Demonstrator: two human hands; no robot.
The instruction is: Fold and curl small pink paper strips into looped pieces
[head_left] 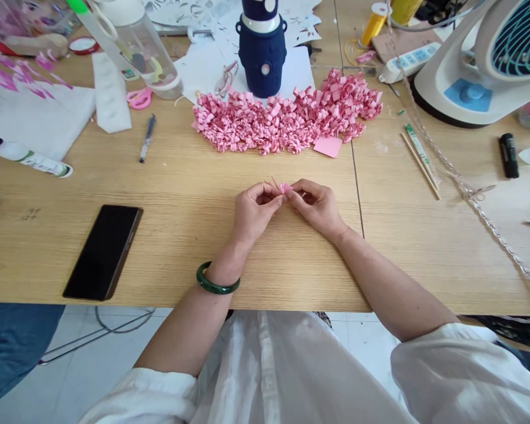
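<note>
Above the table, my left hand (255, 213) and my right hand (317, 206) meet fingertip to fingertip. Both pinch a small pink curled piece (285, 188) between them. A thin brown stick or wire (274, 183) pokes up from the fingers of my left hand; how it joins the pink piece is hidden. Beyond my hands lies a long heap of pink curled strips (265, 126), similar in colour to the held piece. A flat pink square (327, 146) rests at the heap's front edge.
A phone (103, 252) lies left of my arms, a pen (147, 138) and pink scissors (139, 98) farther back. A dark blue bottle (262, 59) stands behind the heap. To the right are wooden sticks (420, 165), a braided cord (459, 176) and a fan (472, 76).
</note>
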